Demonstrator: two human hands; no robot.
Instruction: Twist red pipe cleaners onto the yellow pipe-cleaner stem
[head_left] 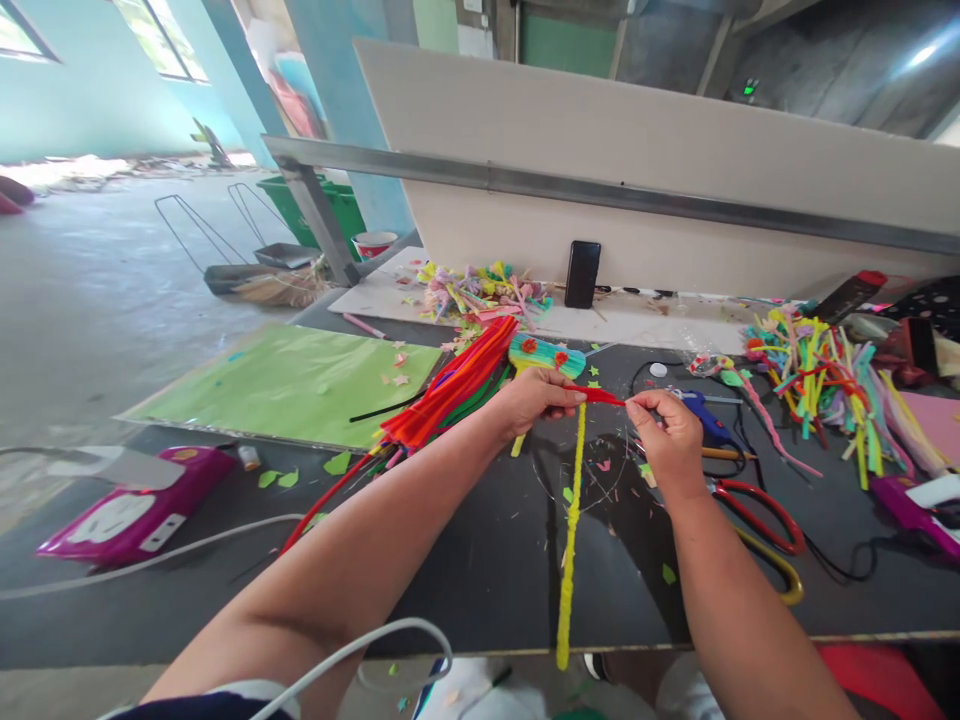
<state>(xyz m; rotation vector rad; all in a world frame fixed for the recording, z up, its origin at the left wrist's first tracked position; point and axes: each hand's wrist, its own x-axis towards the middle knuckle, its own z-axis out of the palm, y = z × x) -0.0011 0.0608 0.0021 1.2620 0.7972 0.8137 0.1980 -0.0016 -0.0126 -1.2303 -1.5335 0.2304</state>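
A short piece of red pipe cleaner (604, 396) is stretched between my hands above the dark table. My left hand (541, 396) pinches its left end, and my right hand (667, 428) pinches its right end between thumb and fingertips. From beside my left fingertips a yellow twisted pipe cleaner (573, 540) hangs down toward the table's front edge; whether it is joined to the red piece I cannot tell. Just behind my left hand lies a blue and yellow fuzzy piece with red flowers (546, 354). Left of it rests a bundle of red pipe cleaners (450, 395).
Right of my right hand are scissors with red handles (776, 520) and a blue glue gun (705, 415). Mixed pipe cleaners (817, 370) lie at the right. A phone (583, 274) leans against the white board (637, 130). A green sheet (300, 380) and magenta box (135, 505) lie left.
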